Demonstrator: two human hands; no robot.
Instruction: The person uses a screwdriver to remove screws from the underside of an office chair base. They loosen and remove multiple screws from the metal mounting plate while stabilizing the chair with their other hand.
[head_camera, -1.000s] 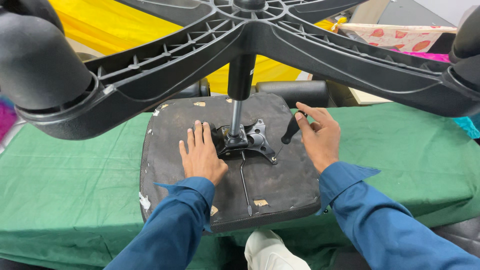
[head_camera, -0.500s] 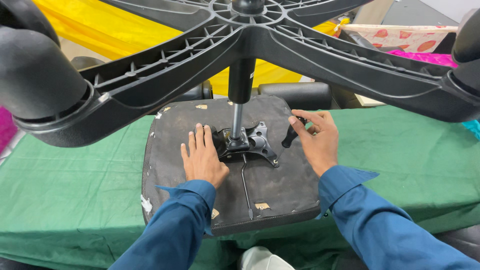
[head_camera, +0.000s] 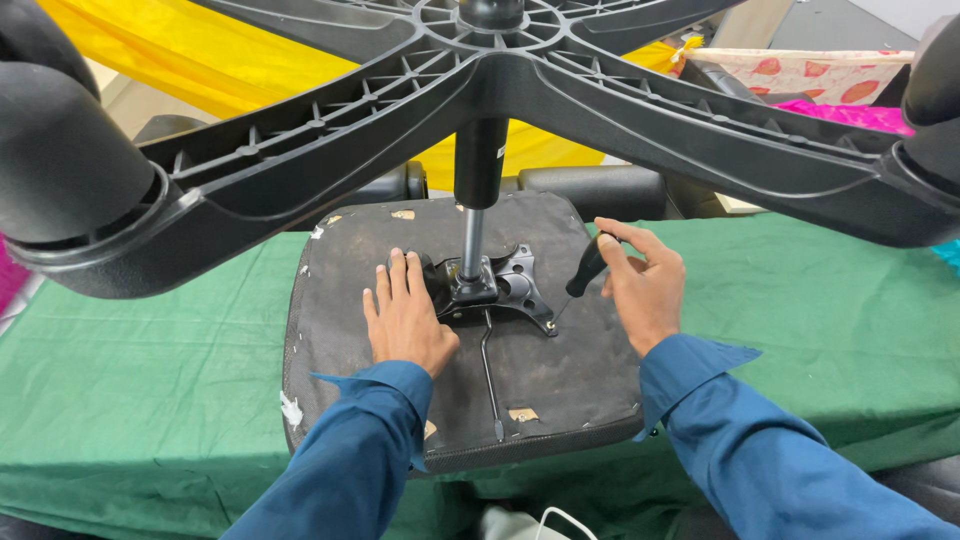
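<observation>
Spreading across the whole top of the view, the black five-arm chair base (head_camera: 560, 75) hangs upside down, its ribbed arms ending in casters (head_camera: 55, 150) at far left and far right. Below the base lies the green cloth (head_camera: 140, 350) over a table, and on that cloth, straight under the base's hub, rests the overturned seat (head_camera: 350, 260) — worn black underside up, with pale scraps stuck near its edges. A gas column (head_camera: 478, 160) runs from the base's hub down to the black metal mechanism plate (head_camera: 505, 280) at the seat's middle. Left of that plate, the left hand (head_camera: 405, 315) lies flat on the seat, fingers together and open, their tips touching the plate's edge. Right of the plate, the right hand (head_camera: 640, 280) is curled round the black lever handle (head_camera: 588, 265), thumb and fingers closed on it. From the plate a thin rod (head_camera: 490, 380) runs toward the seat's near edge.
</observation>
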